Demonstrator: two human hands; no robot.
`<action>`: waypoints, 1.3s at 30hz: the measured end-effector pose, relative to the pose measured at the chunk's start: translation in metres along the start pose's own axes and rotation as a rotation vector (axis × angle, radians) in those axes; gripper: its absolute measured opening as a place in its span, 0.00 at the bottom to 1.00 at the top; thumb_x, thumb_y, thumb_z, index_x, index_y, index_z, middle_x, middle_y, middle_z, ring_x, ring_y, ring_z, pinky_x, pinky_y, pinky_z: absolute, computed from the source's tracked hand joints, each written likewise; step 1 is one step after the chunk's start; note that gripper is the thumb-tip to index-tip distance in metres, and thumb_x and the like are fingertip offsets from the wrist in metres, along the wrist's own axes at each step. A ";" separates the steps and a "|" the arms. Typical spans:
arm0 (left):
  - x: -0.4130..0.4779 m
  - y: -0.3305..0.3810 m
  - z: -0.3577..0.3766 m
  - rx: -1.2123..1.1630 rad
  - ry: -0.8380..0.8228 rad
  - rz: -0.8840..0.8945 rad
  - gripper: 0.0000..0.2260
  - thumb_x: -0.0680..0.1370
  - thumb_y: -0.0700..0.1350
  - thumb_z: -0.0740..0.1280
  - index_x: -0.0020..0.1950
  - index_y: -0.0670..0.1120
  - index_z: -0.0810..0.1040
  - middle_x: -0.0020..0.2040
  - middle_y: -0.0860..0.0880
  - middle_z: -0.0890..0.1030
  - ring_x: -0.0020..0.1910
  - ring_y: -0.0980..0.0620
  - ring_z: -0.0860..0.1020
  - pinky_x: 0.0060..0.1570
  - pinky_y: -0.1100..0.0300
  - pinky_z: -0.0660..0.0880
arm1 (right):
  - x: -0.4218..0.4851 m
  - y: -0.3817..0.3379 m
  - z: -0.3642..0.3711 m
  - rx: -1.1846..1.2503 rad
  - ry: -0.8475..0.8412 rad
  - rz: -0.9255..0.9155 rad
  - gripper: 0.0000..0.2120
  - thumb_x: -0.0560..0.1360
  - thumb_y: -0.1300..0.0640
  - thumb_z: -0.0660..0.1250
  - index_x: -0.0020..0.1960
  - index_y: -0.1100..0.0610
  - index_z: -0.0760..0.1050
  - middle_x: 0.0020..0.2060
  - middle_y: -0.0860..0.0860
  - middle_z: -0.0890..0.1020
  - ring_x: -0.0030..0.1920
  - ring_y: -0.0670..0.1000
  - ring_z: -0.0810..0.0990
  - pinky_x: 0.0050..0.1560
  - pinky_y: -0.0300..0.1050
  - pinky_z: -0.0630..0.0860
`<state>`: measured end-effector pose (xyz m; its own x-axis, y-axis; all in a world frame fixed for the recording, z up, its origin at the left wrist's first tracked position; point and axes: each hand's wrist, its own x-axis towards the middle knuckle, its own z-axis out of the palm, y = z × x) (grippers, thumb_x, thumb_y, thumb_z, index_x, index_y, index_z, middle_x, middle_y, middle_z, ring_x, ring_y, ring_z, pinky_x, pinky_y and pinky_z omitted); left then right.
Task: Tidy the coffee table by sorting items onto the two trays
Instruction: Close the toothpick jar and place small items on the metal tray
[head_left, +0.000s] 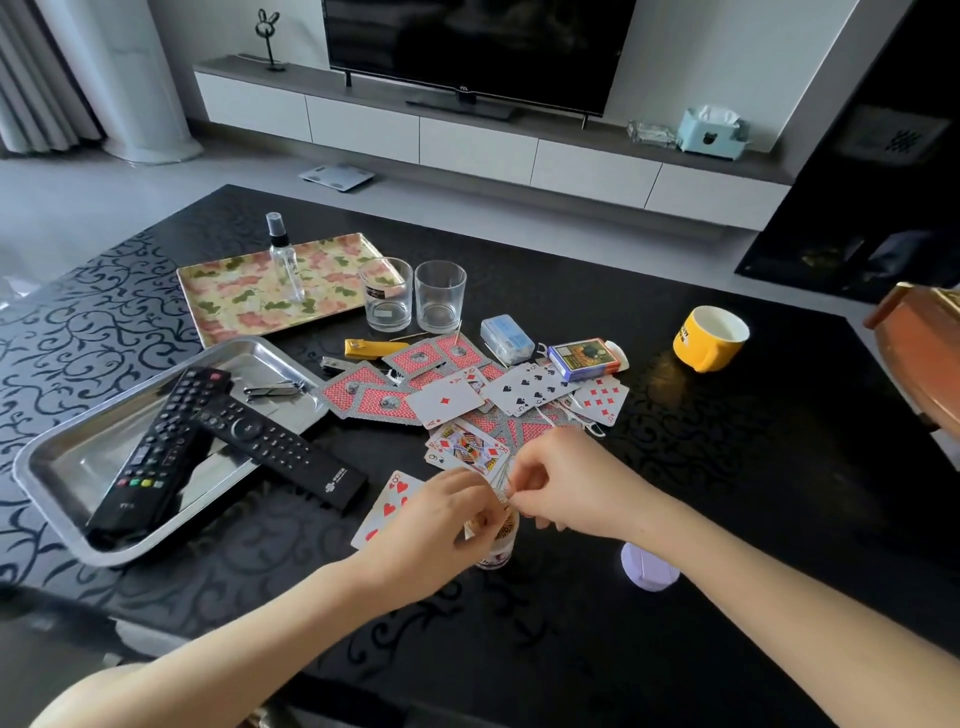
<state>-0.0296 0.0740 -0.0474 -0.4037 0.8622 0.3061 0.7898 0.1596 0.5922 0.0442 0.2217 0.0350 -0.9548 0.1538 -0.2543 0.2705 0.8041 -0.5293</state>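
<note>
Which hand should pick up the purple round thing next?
Probably right. The lavender cap lies beside the right forearm, close to the right hand pinching toothpicks; the left hand grips the small jar, farther away.

2 forearms show, both bare for the whole length in view, with no cloth on them. The left hand (439, 517) and right hand (566, 483) are bare as well. The fingers are slim; the nails are too small to judge.
</note>
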 end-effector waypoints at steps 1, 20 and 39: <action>0.000 -0.001 0.001 -0.015 0.005 -0.009 0.08 0.73 0.48 0.64 0.39 0.46 0.79 0.40 0.53 0.77 0.42 0.61 0.70 0.48 0.77 0.65 | 0.000 0.000 0.003 0.010 0.008 -0.002 0.06 0.72 0.61 0.69 0.38 0.53 0.78 0.31 0.45 0.78 0.33 0.45 0.80 0.33 0.33 0.74; 0.001 0.011 0.003 -0.175 -0.005 -0.396 0.11 0.68 0.46 0.74 0.44 0.53 0.74 0.48 0.54 0.74 0.41 0.62 0.70 0.41 0.74 0.66 | -0.006 0.008 0.040 -0.039 0.060 0.023 0.16 0.77 0.55 0.63 0.31 0.58 0.73 0.26 0.49 0.71 0.30 0.47 0.68 0.30 0.37 0.63; 0.094 -0.075 -0.024 0.221 0.183 -0.667 0.10 0.78 0.39 0.59 0.39 0.39 0.76 0.38 0.45 0.75 0.33 0.49 0.72 0.31 0.60 0.67 | 0.130 0.038 0.018 -0.146 0.260 0.378 0.14 0.81 0.56 0.57 0.63 0.57 0.73 0.56 0.55 0.78 0.53 0.54 0.77 0.44 0.46 0.76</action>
<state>-0.1375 0.1323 -0.0450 -0.8874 0.4566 0.0638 0.4160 0.7333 0.5378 -0.0674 0.2622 -0.0332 -0.7969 0.5747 -0.1861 0.6024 0.7335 -0.3148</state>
